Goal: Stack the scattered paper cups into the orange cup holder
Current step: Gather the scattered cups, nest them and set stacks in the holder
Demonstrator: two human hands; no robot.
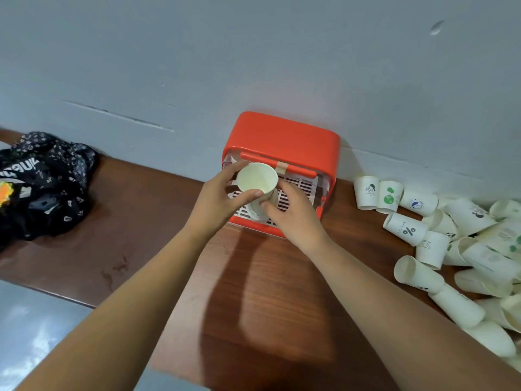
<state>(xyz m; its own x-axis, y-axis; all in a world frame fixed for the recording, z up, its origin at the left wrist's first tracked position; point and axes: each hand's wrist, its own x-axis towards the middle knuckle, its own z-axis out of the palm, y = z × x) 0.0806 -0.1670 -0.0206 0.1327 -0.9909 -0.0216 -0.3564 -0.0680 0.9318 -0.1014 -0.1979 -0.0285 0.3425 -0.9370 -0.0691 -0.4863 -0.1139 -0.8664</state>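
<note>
The orange cup holder [284,136] stands against the wall on the brown table, its front open over a white slatted tray [296,190]. A stack of cream paper cups [257,179] stands upright over that tray, mouth up. My left hand [220,197] grips the top cup, thumb on its near rim and fingers round its far side. My right hand [290,213] holds the lower part of the stack from the right with thumb and fingers. Several scattered paper cups [462,249] lie in a heap on the right of the table.
A black patterned bag [42,182] lies on the table's left end. The grey wall [253,66] runs right behind the holder. The table's front edge [56,294] slants at lower left, with grey floor below it.
</note>
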